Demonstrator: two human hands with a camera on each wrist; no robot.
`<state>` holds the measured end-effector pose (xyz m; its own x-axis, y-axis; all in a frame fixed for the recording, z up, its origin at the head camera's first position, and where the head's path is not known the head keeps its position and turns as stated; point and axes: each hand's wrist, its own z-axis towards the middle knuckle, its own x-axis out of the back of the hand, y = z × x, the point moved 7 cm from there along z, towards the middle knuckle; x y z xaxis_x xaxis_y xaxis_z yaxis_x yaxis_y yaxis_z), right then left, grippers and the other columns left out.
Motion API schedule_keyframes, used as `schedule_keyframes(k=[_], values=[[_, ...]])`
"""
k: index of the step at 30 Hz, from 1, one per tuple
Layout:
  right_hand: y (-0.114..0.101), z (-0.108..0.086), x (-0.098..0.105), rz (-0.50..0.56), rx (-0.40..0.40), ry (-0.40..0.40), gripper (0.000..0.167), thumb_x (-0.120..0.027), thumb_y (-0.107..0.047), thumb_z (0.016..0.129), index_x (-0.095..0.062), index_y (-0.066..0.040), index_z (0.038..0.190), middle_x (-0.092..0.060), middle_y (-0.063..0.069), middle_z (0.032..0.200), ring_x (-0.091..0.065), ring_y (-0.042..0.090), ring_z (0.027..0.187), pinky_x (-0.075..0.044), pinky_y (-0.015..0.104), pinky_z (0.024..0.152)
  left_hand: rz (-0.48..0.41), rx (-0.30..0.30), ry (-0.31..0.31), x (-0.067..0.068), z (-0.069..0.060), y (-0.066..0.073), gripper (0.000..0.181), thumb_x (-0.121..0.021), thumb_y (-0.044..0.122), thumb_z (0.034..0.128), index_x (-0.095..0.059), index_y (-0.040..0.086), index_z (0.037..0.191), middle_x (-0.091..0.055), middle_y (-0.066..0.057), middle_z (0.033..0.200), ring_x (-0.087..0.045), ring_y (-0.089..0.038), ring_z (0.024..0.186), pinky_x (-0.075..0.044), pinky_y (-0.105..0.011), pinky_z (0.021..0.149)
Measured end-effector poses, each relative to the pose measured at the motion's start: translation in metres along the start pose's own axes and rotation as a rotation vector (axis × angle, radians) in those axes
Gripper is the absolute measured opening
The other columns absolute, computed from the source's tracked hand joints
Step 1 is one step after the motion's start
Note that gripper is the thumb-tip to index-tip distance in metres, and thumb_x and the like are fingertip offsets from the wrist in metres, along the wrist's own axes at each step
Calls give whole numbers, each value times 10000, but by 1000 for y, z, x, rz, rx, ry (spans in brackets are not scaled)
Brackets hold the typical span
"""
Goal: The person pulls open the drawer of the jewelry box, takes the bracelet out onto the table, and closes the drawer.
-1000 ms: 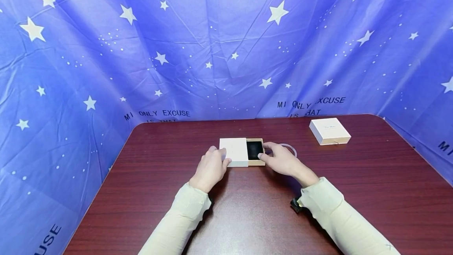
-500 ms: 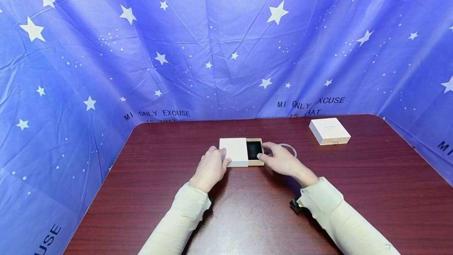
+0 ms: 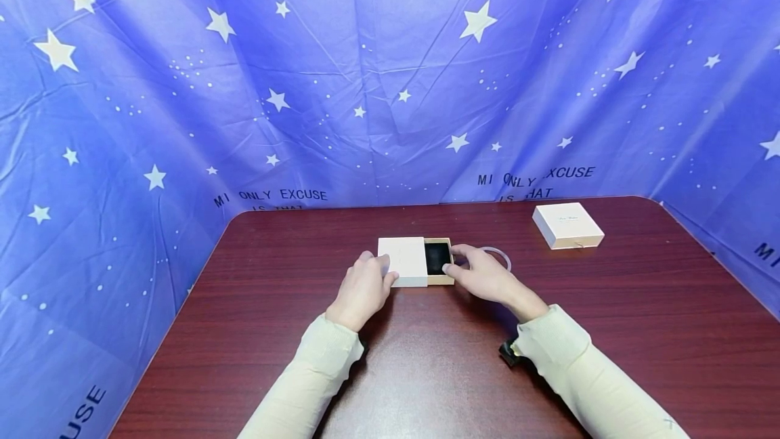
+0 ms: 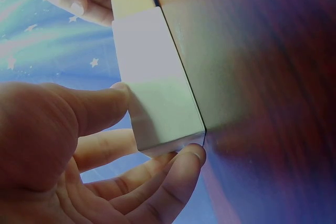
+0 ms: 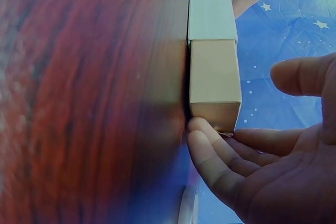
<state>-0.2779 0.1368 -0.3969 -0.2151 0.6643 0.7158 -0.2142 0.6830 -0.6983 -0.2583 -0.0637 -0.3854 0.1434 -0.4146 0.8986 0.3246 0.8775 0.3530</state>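
A small white box sleeve lies on the table with its tan drawer partly slid out to the right. Black padding shows inside the drawer. My left hand grips the sleeve's left end, its thumb on the upper edge and its fingers round the end. At the drawer's outer end is my right hand. Its fingertips touch the end face beside a small ribbon tab, while the thumb stands apart from the box in the right wrist view.
Behind the right hand lies a pale ring-shaped object, partly hidden. A second white box, closed, sits at the back right of the dark red wooden table. A blue star-patterned curtain hangs around the table.
Between the oldest frame and now the drawer has slid very slightly left into the sleeve, with the right hand moving along. The left hand and the sleeve stay in place.
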Motion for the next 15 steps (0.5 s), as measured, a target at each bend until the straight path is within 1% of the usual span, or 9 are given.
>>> schedule_keyframes(k=[8, 15], values=[[0, -1, 0, 12, -8, 5, 522, -561, -248, 944, -456, 75, 1341, -603, 191, 1189, -601, 252, 1019, -453, 454, 893, 0, 8, -5, 0, 0, 0, 149, -678, 238, 891, -656, 99, 937, -551, -112, 837, -633, -376, 713, -506, -452, 621], [0, 0, -1, 23, -14, 1, 525, -566, -257, 939, -459, 66, 1340, -626, 163, 1137, -612, 228, 973, -461, 440, 873, 2, 8, -7, 0, 0, 0, 168, -676, 238, 893, -666, 93, 977, -555, -115, 850, -633, -369, 716, -510, -448, 637]])
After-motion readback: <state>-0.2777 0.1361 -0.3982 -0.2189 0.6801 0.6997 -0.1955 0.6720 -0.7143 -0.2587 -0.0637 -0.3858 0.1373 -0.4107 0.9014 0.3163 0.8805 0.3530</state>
